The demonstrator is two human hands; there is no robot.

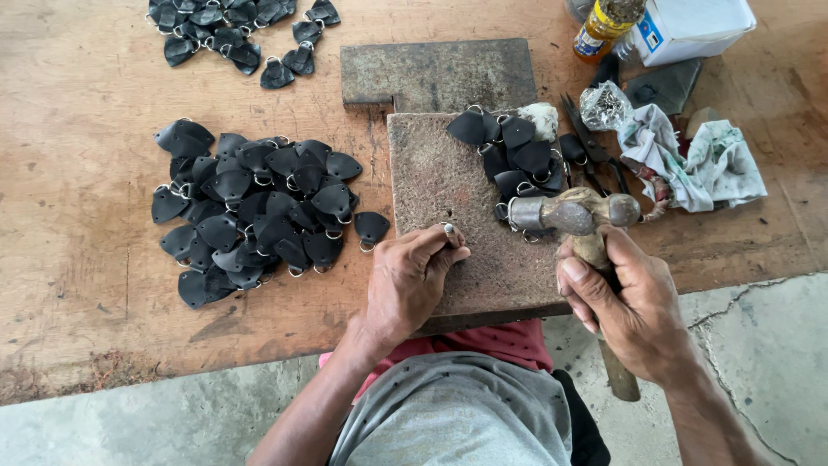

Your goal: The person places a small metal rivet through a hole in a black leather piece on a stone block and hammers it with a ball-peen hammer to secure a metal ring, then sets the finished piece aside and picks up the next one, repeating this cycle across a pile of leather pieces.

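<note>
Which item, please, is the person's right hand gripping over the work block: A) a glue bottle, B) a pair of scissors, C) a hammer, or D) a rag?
C: the right hand wraps the wooden handle of a hammer, its metal head over the block.

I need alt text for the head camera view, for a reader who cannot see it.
A person's right hand holds a hammer over a worn metal block, while the left hand pinches a small metal piece on it. Piles of black leather tabs with metal rings lie on the wooden table.
</note>
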